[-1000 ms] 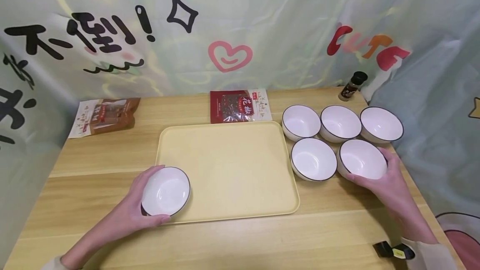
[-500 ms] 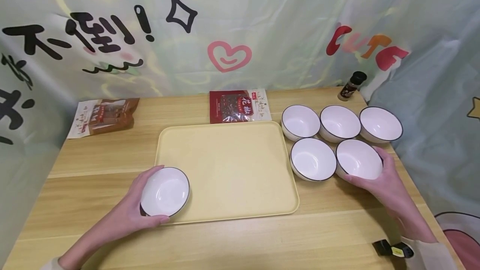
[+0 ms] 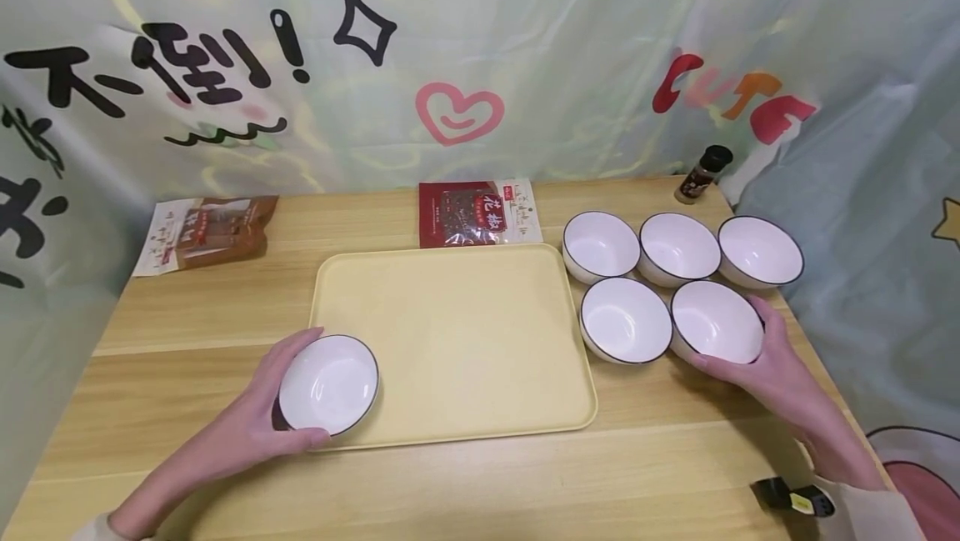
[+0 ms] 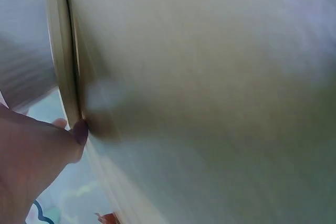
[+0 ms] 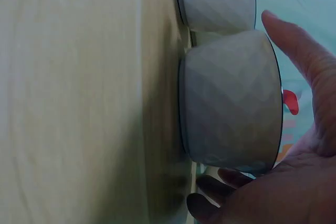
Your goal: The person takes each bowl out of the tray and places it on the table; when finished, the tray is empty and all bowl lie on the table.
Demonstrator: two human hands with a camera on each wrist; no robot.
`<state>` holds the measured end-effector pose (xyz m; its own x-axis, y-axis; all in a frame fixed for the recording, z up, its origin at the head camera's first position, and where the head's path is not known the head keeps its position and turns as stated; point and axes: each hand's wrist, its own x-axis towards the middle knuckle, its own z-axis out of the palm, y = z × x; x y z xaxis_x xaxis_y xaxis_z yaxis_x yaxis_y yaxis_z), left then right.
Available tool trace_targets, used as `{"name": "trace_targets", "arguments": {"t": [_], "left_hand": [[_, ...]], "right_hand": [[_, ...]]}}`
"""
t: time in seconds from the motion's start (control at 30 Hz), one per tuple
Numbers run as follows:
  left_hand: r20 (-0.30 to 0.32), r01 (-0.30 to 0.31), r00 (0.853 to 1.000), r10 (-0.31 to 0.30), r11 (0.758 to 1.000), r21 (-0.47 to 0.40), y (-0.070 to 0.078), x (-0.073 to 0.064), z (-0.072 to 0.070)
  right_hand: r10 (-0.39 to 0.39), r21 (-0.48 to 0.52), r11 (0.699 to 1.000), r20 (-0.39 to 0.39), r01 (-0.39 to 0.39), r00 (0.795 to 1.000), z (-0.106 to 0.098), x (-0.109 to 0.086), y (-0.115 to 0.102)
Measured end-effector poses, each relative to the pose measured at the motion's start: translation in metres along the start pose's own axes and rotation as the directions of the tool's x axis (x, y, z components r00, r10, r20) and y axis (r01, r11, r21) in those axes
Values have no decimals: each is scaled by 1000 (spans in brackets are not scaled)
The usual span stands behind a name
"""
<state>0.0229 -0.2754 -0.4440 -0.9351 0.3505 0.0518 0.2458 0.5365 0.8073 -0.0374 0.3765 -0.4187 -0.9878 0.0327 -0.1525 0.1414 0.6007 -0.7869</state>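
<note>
On the left end of the cream tray (image 3: 480,341) is a white bowl (image 3: 330,383) with a dark rim. My left hand (image 3: 258,412) curves around its left side, thumb at the near edge and fingers at the far edge. The left wrist view shows the thumb (image 4: 79,132) by the tray's edge. At the right, my right hand (image 3: 765,366) holds another white bowl (image 3: 717,320) by its right side, thumb in front. Its faceted outer wall (image 5: 231,103) shows in the right wrist view, where this bowl sits beside a neighbouring one. The far fingers are partly hidden.
A white bowl (image 3: 626,320) stands between the tray and the right-hand bowl. Behind them is a row of white bowls (image 3: 678,247). A red packet (image 3: 480,214) and a brown packet (image 3: 210,232) lie at the back. A black-capped spice jar (image 3: 703,174) stands back right.
The bowl at my right hand has shifted slightly left, against its neighbour. My left hand has drawn back a little to the left, while its bowl has stayed nearly in place.
</note>
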Motion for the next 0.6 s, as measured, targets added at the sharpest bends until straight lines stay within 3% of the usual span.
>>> {"name": "trace_targets", "arguments": {"t": [0.17, 0.33, 0.4, 0.6], "left_hand": [[-18, -16, 1000, 15, 998, -61, -4, 1, -6], [-80, -69, 995, 63, 994, -80, -7, 4, -11], [-108, -56, 993, 47, 995, -84, -8, 6, -14], [-175, 56, 982, -74, 993, -105, -12, 15, -25]], "right_hand": [[-34, 14, 999, 2, 34, 999, -3, -1, 1], [-40, 45, 998, 20, 39, 999, -4, -2, 1], [-40, 61, 997, 33, 38, 999, -5, -2, 0], [-22, 72, 997, 45, 19, 999, -5, -3, -3]]}}
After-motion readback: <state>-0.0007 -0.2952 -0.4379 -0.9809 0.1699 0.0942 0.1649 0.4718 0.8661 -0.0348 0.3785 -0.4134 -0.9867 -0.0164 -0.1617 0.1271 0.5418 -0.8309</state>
